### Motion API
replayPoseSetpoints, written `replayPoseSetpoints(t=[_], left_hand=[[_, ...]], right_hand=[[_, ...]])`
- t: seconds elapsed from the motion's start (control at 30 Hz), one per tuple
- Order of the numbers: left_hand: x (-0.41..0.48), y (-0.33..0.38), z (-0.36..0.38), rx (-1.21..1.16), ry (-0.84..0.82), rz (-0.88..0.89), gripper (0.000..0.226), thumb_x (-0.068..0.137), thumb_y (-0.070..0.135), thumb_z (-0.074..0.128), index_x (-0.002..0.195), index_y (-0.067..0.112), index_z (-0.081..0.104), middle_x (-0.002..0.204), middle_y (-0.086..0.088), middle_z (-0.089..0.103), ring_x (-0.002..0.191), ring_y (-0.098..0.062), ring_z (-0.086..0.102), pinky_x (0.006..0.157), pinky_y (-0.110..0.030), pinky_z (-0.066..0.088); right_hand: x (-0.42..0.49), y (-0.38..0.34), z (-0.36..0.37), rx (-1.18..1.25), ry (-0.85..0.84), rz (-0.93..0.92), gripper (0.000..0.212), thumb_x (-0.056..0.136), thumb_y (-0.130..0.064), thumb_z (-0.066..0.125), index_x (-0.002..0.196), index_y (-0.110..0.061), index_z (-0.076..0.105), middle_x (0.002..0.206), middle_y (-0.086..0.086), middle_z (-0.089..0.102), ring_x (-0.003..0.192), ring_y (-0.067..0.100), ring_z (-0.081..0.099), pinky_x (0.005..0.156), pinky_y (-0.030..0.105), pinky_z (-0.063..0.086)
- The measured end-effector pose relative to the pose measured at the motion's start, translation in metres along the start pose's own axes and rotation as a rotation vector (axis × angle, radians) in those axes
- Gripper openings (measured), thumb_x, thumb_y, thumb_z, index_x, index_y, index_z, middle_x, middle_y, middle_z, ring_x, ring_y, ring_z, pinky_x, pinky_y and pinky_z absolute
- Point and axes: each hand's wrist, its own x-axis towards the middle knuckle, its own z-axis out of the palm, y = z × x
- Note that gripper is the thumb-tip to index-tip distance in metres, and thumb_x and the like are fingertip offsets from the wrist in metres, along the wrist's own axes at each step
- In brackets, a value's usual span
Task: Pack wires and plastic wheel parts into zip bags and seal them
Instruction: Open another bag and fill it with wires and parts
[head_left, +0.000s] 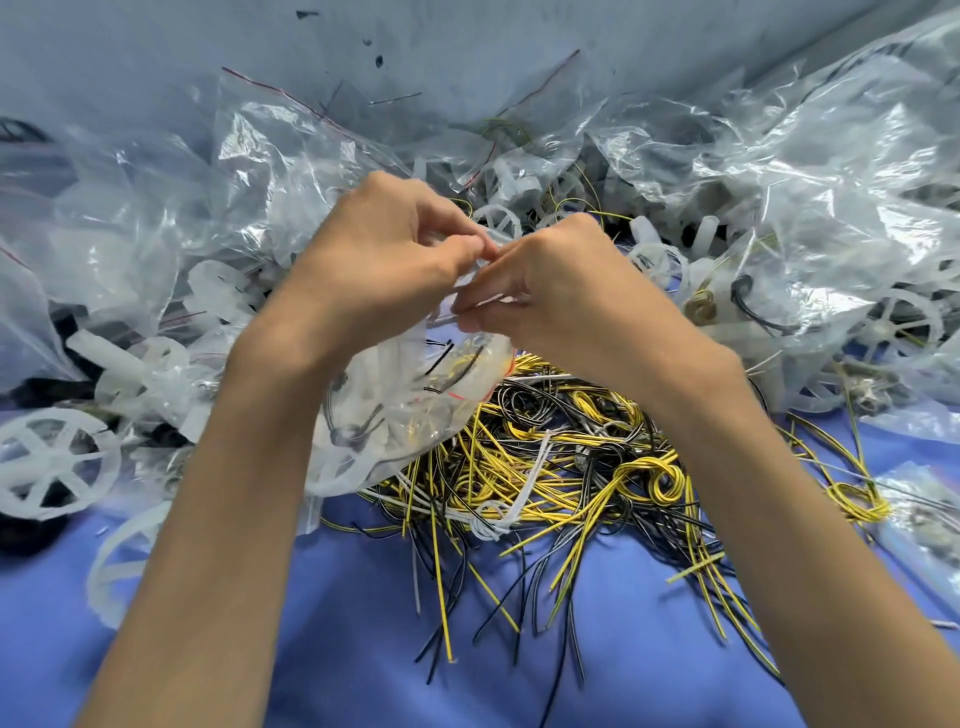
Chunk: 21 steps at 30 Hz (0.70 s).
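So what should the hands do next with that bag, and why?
Probably slide the pinching fingers along the mouth of the zip bag to press it shut. The left hand and right hand both pinch its upper edge. A white wheel and some wires already sit inside, so sealing looks like what is left.

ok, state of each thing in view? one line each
left hand: pinches the top edge of the zip bag.
right hand: pinches the same edge.
zip bag: held up, wires and white parts inside; whether it is sealed, can't tell.
wire pile: loose on the blue table.
wheel: lies flat, far left.
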Motion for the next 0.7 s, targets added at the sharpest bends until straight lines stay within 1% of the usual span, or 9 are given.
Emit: replayPoseSetpoints(t=[0.07, 0.13, 0.2, 0.27, 0.33, 0.47, 0.57, 0.63, 0.7], left_hand=[[-0.001, 0.001, -0.002, -0.041, 0.037, -0.003, 0.028, 0.086, 0.019, 0.065, 0.065, 0.038, 0.064, 0.066, 0.015, 0.062, 0.058, 0.012, 0.054, 0.059, -0.007, 0.04], [-0.001, 0.0, -0.004, -0.063, 0.076, -0.015, 0.022, 0.086, 0.025, 0.066, 0.065, 0.033, 0.067, 0.068, 0.013, 0.064, 0.062, 0.007, 0.057, 0.066, -0.017, 0.044], [0.0, -0.002, -0.006, -0.072, 0.099, -0.031, 0.013, 0.085, 0.029, 0.067, 0.073, 0.029, 0.071, 0.076, 0.01, 0.066, 0.071, 0.0, 0.06, 0.071, -0.022, 0.046], [0.0, -0.003, -0.008, -0.081, 0.119, -0.047, 0.011, 0.085, 0.032, 0.067, 0.08, 0.025, 0.073, 0.078, 0.01, 0.064, 0.071, -0.002, 0.059, 0.071, -0.024, 0.045], [0.001, -0.002, -0.008, -0.101, 0.114, -0.048, 0.013, 0.085, 0.033, 0.067, 0.08, 0.023, 0.074, 0.072, 0.01, 0.062, 0.059, 0.003, 0.053, 0.065, -0.022, 0.041], [-0.001, 0.003, -0.001, -0.105, 0.051, -0.031, 0.018, 0.086, 0.029, 0.067, 0.07, 0.023, 0.073, 0.062, 0.007, 0.064, 0.052, 0.003, 0.05, 0.056, -0.019, 0.04], [-0.002, 0.005, -0.001, -0.136, 0.053, -0.02, 0.019, 0.084, 0.031, 0.067, 0.067, 0.024, 0.072, 0.063, 0.01, 0.066, 0.056, 0.004, 0.055, 0.053, -0.017, 0.042], [-0.002, 0.005, -0.003, -0.114, 0.062, -0.018, 0.022, 0.08, 0.039, 0.064, 0.073, 0.021, 0.074, 0.071, 0.0, 0.067, 0.064, -0.004, 0.055, 0.06, -0.027, 0.044], [-0.003, 0.005, -0.003, -0.109, 0.051, -0.019, 0.026, 0.082, 0.04, 0.064, 0.079, 0.017, 0.075, 0.077, -0.012, 0.065, 0.066, -0.011, 0.053, 0.063, -0.037, 0.047]], right_hand=[[0.001, -0.006, 0.006, -0.021, 0.137, -0.031, 0.013, 0.08, -0.021, 0.072, 0.092, -0.019, 0.077, 0.09, 0.006, 0.074, 0.081, 0.022, 0.067, 0.086, 0.032, 0.049], [0.002, -0.012, 0.01, 0.033, 0.205, -0.08, 0.013, 0.081, -0.014, 0.067, 0.089, -0.013, 0.078, 0.082, 0.005, 0.074, 0.067, 0.018, 0.062, 0.077, 0.022, 0.046], [0.002, -0.015, 0.012, 0.148, 0.125, -0.128, 0.018, 0.083, -0.006, 0.061, 0.092, -0.01, 0.076, 0.088, 0.008, 0.074, 0.072, 0.013, 0.062, 0.074, 0.018, 0.047], [0.002, -0.015, 0.013, 0.197, -0.003, -0.181, 0.019, 0.085, -0.005, 0.062, 0.099, -0.008, 0.074, 0.107, 0.012, 0.07, 0.096, 0.011, 0.058, 0.081, 0.012, 0.044], [0.004, -0.011, 0.017, 0.175, -0.077, -0.173, 0.017, 0.087, -0.008, 0.063, 0.1, -0.008, 0.074, 0.11, 0.012, 0.066, 0.09, 0.01, 0.056, 0.08, 0.009, 0.039], [0.006, -0.007, 0.026, 0.176, 0.067, -0.011, 0.011, 0.078, -0.003, 0.067, 0.082, -0.006, 0.077, 0.073, -0.006, 0.053, 0.068, 0.0, 0.045, 0.066, 0.003, 0.033], [0.005, -0.011, 0.027, 0.291, 0.167, -0.012, 0.015, 0.076, 0.0, 0.06, 0.071, -0.002, 0.073, 0.061, -0.01, 0.053, 0.054, 0.004, 0.046, 0.055, 0.003, 0.035], [0.003, -0.014, 0.027, 0.316, 0.027, -0.083, 0.024, 0.079, -0.003, 0.051, 0.06, -0.011, 0.064, 0.06, -0.015, 0.048, 0.048, 0.001, 0.044, 0.052, 0.007, 0.033], [0.0, -0.014, 0.025, 0.241, -0.182, -0.136, 0.027, 0.081, -0.003, 0.047, 0.064, -0.018, 0.06, 0.067, -0.018, 0.048, 0.056, 0.005, 0.042, 0.055, 0.007, 0.031]])
